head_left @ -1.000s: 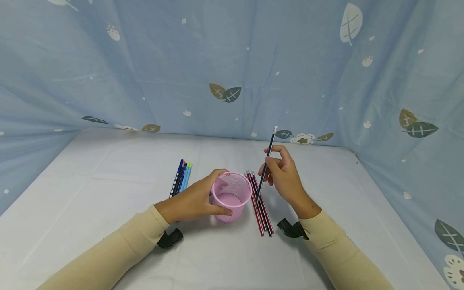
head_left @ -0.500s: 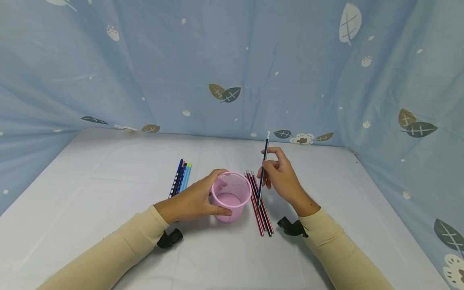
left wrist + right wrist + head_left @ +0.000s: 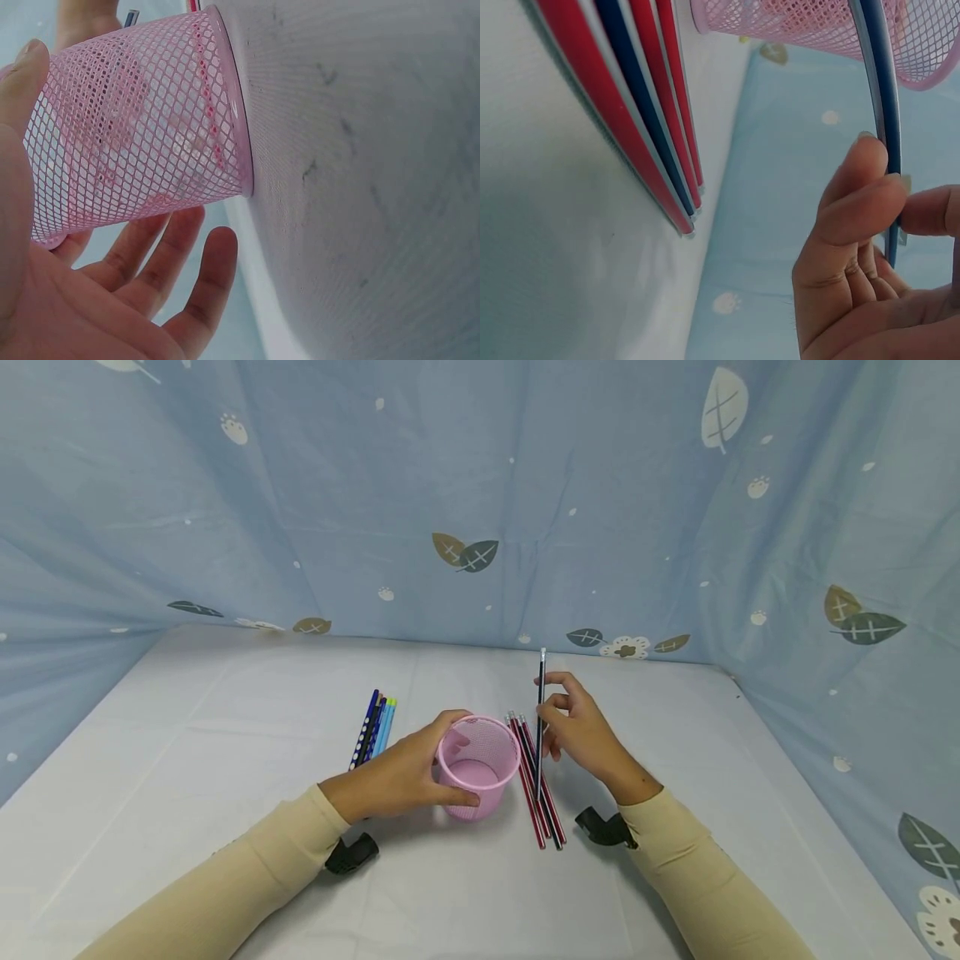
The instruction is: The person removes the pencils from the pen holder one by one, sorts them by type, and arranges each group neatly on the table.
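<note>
My left hand [image 3: 405,772] holds a pink mesh pen holder [image 3: 493,800], thumb on the near side and fingers on the far side. It stands upright on the table, and nothing shows inside it in the head view. In the left wrist view, some fingers [image 3: 202,292] extend past the mesh wall. My right hand [image 3: 588,731] pinches a dark blue and white pencil [image 3: 541,693] between thumb and fingers. That pencil stands nearly upright, white end up, just right of the holder. Beneath it lie several red and dark blue striped pencils [image 3: 553,818], closely bunched.
Left of the holder lies a second bunch of pencils [image 3: 367,739], dark blue with white dots and light blue, partly hidden by my left hand. A white cloth [image 3: 465,893] covers the table. A blue patterned curtain [image 3: 337,485] closes off the back and sides.
The pencil in my right hand has swung from a rightward slant to nearly upright; its upper end has moved left and down. My left hand and the pen holder have stayed put.
</note>
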Demonstrator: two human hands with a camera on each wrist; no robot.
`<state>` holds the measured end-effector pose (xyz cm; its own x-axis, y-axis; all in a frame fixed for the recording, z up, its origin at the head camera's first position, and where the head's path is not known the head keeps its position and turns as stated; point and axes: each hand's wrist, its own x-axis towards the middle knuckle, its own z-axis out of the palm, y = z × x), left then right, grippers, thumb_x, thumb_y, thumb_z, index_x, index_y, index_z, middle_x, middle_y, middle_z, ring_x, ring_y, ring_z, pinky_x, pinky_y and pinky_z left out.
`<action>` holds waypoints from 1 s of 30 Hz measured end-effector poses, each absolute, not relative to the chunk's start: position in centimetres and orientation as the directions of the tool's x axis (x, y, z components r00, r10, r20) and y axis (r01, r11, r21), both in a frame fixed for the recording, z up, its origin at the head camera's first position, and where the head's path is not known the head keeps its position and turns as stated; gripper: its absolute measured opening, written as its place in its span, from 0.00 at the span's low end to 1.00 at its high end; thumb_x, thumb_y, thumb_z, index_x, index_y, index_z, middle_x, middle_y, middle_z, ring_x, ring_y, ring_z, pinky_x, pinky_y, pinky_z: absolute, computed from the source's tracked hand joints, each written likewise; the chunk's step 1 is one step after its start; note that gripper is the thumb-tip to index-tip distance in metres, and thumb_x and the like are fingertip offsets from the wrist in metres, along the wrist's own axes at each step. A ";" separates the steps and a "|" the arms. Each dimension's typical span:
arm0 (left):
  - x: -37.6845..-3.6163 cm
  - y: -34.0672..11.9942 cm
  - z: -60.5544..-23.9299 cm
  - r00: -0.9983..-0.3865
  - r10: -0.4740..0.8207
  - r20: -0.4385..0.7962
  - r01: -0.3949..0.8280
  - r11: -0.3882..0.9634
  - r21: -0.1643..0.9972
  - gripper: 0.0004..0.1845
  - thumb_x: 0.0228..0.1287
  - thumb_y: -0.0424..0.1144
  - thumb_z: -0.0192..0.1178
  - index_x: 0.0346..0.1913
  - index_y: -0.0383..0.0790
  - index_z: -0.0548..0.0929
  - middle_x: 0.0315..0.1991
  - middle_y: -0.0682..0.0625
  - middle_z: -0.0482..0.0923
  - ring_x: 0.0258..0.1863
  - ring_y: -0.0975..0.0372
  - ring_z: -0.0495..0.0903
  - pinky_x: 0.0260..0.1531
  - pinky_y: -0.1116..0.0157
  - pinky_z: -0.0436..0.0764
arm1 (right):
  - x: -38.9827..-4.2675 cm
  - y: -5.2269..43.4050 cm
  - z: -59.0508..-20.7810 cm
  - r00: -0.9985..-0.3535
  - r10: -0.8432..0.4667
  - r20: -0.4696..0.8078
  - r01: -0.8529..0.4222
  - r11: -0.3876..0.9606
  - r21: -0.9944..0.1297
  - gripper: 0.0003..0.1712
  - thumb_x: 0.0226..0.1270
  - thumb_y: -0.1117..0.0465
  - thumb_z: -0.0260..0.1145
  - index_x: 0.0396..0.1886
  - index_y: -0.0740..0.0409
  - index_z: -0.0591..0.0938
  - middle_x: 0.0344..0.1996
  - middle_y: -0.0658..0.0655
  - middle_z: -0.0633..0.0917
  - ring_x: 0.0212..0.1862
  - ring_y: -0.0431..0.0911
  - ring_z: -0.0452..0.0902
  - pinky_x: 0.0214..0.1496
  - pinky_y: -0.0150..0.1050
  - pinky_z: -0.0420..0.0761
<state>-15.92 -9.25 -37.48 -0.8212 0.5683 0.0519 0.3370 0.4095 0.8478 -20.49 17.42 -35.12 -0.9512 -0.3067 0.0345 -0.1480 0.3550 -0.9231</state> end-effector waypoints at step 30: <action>-15.7 -9.2 -37.3 -0.826 0.561 0.049 0.339 0.425 0.840 0.52 0.48 0.53 0.79 0.72 0.61 0.58 0.61 0.56 0.74 0.60 0.60 0.75 0.57 0.58 0.78 | -21.4 18.5 -36.6 -0.899 -0.408 -0.158 -0.090 0.525 -0.847 0.33 0.72 0.65 0.53 0.75 0.58 0.59 0.37 0.64 0.80 0.20 0.47 0.78 0.23 0.42 0.81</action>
